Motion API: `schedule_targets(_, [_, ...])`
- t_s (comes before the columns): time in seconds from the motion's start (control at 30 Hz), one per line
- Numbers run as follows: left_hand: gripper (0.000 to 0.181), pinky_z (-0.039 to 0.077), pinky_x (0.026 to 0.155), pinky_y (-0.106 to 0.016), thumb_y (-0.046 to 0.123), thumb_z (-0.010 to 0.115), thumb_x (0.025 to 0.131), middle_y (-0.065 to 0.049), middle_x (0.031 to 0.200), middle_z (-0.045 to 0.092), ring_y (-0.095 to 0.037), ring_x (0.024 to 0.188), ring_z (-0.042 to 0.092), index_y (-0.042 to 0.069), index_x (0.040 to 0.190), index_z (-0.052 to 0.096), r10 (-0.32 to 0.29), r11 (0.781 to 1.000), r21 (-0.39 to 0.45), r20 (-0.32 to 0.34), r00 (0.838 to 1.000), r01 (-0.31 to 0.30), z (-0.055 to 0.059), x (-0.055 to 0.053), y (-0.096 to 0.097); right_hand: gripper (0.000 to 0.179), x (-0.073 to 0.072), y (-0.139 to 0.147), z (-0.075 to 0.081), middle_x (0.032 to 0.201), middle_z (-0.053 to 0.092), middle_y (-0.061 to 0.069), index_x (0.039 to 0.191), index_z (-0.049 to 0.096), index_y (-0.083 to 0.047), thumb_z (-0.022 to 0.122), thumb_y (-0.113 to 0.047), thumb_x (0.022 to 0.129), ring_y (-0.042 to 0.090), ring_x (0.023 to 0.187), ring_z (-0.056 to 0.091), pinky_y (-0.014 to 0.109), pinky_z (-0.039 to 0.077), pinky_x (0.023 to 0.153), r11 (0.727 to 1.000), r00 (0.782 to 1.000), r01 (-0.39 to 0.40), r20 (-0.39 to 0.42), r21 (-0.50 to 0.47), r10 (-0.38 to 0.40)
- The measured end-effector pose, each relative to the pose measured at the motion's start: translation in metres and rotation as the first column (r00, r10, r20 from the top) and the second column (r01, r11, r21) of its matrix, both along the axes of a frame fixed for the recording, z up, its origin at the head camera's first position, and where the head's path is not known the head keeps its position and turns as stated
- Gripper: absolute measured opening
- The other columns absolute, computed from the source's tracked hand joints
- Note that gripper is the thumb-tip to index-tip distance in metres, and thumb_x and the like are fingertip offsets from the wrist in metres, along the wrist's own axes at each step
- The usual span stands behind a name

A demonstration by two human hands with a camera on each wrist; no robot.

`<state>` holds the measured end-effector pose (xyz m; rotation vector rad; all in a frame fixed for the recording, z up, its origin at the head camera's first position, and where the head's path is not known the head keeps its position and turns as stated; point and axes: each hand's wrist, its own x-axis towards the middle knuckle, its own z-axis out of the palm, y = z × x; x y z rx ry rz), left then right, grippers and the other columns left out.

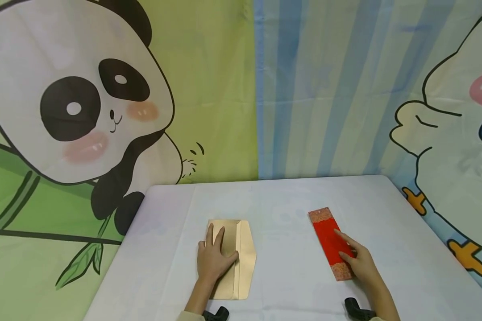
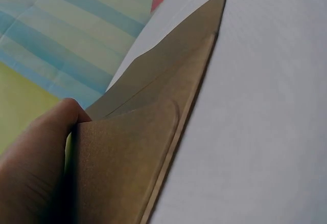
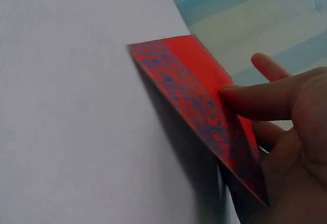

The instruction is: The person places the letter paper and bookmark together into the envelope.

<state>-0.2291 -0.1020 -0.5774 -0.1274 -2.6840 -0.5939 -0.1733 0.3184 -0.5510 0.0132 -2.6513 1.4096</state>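
Note:
A gold paper envelope (image 1: 243, 263) lies left of the middle of the table, its pointed flap folded out to the right. My left hand (image 1: 214, 261) rests on it with fingers spread toward the far end and the thumb by the flap's crease. Seen from the left wrist, the thumb (image 2: 48, 137) sits at the edge of the envelope's front panel (image 2: 125, 157). To the right, my right hand (image 1: 361, 261) pinches a flat red card (image 1: 329, 240) with patterned ends by its right side. In the right wrist view, the card (image 3: 196, 65) is tilted, its near edge casting a shadow.
A white cloth covers the table (image 1: 285, 240), with a stretch of it between both papers. Behind stands a cloth backdrop (image 1: 221, 89) with a panda and another cartoon figure. Black wrist mounts (image 1: 357, 309) show near the front edge.

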Motion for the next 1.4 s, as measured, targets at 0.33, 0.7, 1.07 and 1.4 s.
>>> schedule_targets(0.33, [0.084, 0.030, 0.058, -0.030, 0.056, 0.067, 0.061, -0.010, 0.149, 0.025, -0.025, 0.069, 0.036, 0.022, 0.136, 0.048, 0.002, 1.000, -0.008, 0.001, 1.000, -0.002, 0.000, 0.001, 0.000, 0.059, 0.005, 0.010, 0.009, 0.153, -0.008, 0.013, 0.146, 0.027, -0.015, 0.043, 0.001, 0.092, 0.035, 0.137, -0.007, 0.038, 0.014, 0.107, 0.788, 0.959, -0.006, 0.219, -0.616, 0.179])
schedule_targets(0.7, [0.083, 0.029, 0.058, -0.030, 0.056, 0.066, 0.062, -0.010, 0.150, 0.024, -0.025, 0.070, 0.035, 0.022, 0.136, 0.048, 0.006, 1.000, -0.002, 0.012, 1.000, -0.006, -0.001, 0.001, -0.001, 0.072, 0.000, -0.004, 0.008, 0.150, 0.017, 0.019, 0.144, 0.035, -0.020, 0.069, -0.028, 0.081, 0.041, 0.133, 0.021, 0.056, 0.021, 0.102, 0.941, 0.956, 0.044, 0.288, -0.336, 0.058])
schedule_targets(1.07, [0.082, 0.030, 0.058, -0.031, 0.056, 0.066, 0.062, -0.010, 0.149, 0.026, -0.025, 0.070, 0.036, 0.022, 0.135, 0.050, 0.004, 1.000, 0.006, -0.009, 1.000, -0.004, 0.004, -0.001, 0.000, 0.072, -0.014, -0.094, 0.022, 0.143, 0.037, 0.011, 0.138, 0.044, -0.017, 0.077, -0.016, 0.074, 0.040, 0.123, 0.040, 0.055, 0.033, 0.095, 0.914, 0.962, -0.244, 0.039, -0.324, 0.271])
schedule_targets(1.4, [0.081, 0.030, 0.058, -0.029, 0.055, 0.065, 0.064, -0.009, 0.150, 0.023, -0.025, 0.073, 0.038, 0.024, 0.136, 0.047, 0.002, 1.000, 0.014, 0.029, 1.000, -0.002, 0.002, 0.000, 0.001, 0.079, -0.017, -0.179, 0.030, 0.135, 0.046, 0.018, 0.141, 0.037, -0.007, 0.077, -0.013, 0.073, 0.035, 0.121, 0.044, 0.058, 0.025, 0.098, 0.856, 0.881, -0.446, 0.039, -0.262, 0.471])
